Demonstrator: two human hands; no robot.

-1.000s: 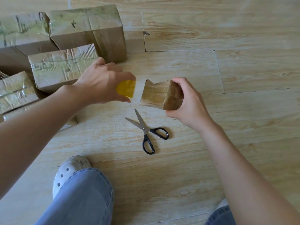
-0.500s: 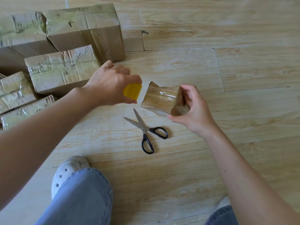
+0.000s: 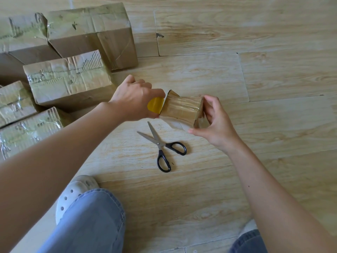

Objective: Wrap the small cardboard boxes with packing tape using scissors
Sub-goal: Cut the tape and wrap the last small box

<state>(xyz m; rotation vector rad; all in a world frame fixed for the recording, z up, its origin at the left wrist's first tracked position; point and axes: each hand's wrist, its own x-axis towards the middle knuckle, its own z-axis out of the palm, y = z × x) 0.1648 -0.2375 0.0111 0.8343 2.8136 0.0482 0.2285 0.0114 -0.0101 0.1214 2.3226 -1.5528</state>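
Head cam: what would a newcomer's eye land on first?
At centre frame, the small cardboard box, glossy with tape, is held between both hands. The right hand grips its right end and the left hand holds a yellow tape roll at its left end. Black-handled scissors lie open on the wooden floor just below, and larger taped boxes crowd the upper left.

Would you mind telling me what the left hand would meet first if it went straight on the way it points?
The small box in the right hand; the tape roll in the left hand looks close against it, depth unclear.
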